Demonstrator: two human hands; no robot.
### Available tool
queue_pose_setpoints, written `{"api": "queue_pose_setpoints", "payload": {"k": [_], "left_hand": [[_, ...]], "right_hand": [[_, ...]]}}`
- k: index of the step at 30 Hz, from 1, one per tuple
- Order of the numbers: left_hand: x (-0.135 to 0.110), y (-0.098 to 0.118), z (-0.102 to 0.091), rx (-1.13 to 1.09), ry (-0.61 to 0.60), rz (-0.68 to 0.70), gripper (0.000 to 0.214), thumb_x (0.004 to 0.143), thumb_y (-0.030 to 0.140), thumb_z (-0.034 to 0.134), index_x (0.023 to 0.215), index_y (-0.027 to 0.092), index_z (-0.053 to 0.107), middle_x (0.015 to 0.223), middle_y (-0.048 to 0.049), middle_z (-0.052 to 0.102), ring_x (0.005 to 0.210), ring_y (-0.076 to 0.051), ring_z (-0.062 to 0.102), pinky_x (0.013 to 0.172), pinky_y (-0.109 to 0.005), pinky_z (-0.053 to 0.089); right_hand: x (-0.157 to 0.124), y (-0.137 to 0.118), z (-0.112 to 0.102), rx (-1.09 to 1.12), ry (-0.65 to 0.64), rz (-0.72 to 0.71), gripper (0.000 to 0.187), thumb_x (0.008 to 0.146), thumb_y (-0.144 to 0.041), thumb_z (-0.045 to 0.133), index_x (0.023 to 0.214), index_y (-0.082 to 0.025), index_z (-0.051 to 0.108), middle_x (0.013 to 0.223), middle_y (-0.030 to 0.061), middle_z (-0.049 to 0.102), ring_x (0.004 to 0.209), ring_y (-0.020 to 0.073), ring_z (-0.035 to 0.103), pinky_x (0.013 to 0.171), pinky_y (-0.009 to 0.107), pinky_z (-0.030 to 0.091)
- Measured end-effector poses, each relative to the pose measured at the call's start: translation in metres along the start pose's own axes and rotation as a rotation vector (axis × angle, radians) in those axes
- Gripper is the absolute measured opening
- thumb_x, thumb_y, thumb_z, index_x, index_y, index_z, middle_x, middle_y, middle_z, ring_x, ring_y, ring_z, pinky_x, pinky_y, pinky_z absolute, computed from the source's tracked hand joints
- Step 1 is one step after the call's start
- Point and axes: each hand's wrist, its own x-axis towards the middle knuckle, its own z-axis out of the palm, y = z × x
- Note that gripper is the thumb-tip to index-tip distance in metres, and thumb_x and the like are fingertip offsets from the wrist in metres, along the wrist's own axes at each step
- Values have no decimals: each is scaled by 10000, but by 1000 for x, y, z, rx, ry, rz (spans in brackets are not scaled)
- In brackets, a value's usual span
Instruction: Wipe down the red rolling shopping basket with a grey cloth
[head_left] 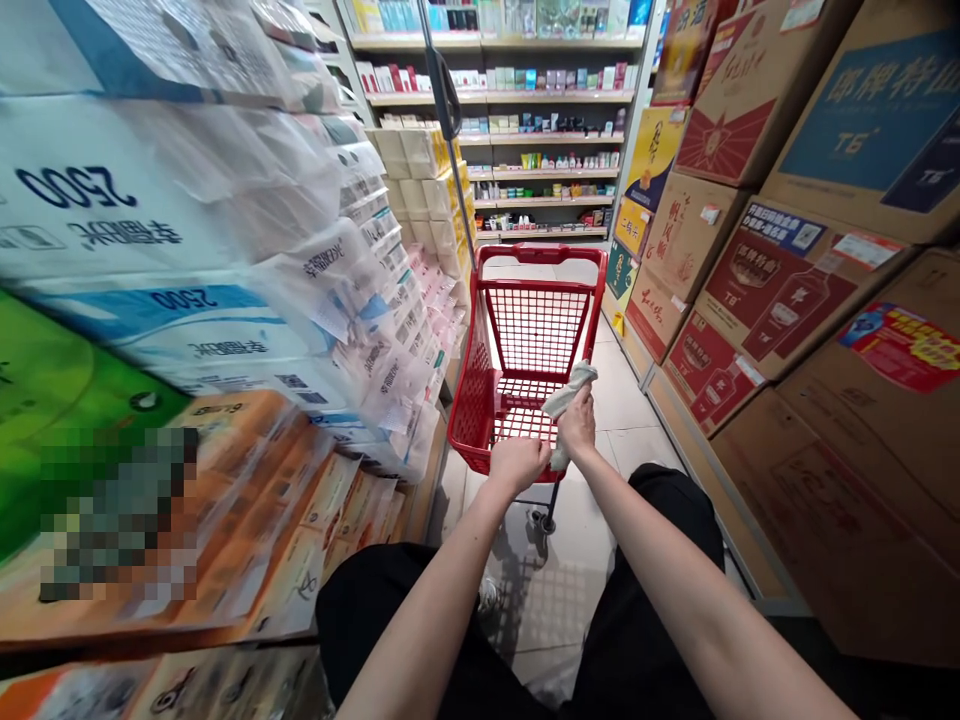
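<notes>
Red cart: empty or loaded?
Empty: the red cart's mesh floor shows bare. Only the cloth in the right hand hangs at its rim.

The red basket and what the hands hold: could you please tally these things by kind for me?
Red basket: 1
Grey-white cloth, in the right hand's grip: 1
Hands: 2, left hand on the basket's near rim, right hand on the cloth
Total: 4

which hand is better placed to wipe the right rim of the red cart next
Right. The right hand already holds the cloth against the right rim of the red cart. The left hand has no cloth; it grips the cart's near edge, probably steadying it.
</notes>
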Motion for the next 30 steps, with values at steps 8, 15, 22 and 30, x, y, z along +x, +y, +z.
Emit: {"api": "queue_pose_setpoints", "payload": {"k": [8, 15, 22, 30], "left_hand": [[16, -44, -15, 84, -190, -8, 657, 939, 464, 161, 794, 127, 706, 857, -136, 711, 783, -236, 655, 634, -290, 407], [7, -25, -8, 134, -97, 245, 663, 954, 415, 163, 693, 140, 707, 686, -104, 679, 670, -210, 636, 615, -288, 379], [2, -22, -11, 122, -125, 301, 666, 961, 399, 148, 727, 135, 713, 703, -113, 685, 675, -204, 639, 636, -291, 393], [18, -15, -4, 122, -173, 86, 612, 948, 393, 195, 810, 133, 731, 824, -130, 708, 802, -226, 657, 720, -309, 448]], "right_hand": [[8, -12, -1, -258, -10, -6, 527, 846, -59, 298, 1373, -66, 285, 1421, 265, 290, 1160, 281, 511, 880, 364, 470], [61, -5, 3, -401, -33, 41, 509, 909, -115, 264, 1412, -36, 258, 1253, 269, 447, 1072, 281, 556, 821, 355, 500], [119, -5, 7, -441, -77, 60, 471, 891, -125, 344, 1354, -45, 322, 1179, 226, 505, 984, 258, 602, 781, 335, 503], [119, 2, 11, -345, -64, 54, 465, 888, -95, 320, 1350, -49, 298, 1204, 234, 489, 1042, 256, 562, 840, 342, 466]]}}
